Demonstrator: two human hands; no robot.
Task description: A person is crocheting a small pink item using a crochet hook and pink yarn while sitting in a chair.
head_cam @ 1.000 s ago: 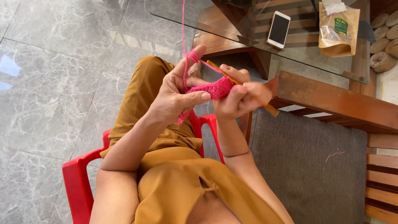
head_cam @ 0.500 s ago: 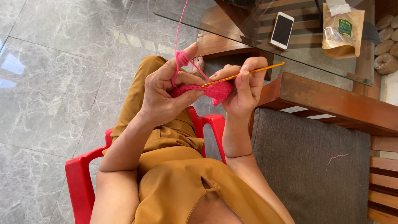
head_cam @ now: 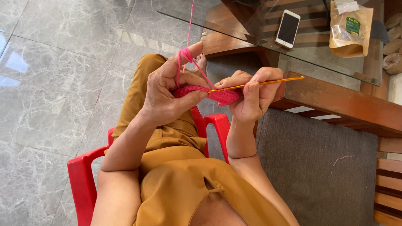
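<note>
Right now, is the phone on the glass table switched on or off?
Off, it seems: the phone lies face up on the glass table and its screen is plain black.

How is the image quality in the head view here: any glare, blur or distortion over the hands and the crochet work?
Head view: even daylight, hands sharp; the left hand and right hand show no motion blur, and the pink crochet piece and orange hook read clearly. Soft window glare lies on the marble floor, and the glass tabletop carries faint reflections. The view is tilted, with little visible distortion.
</note>
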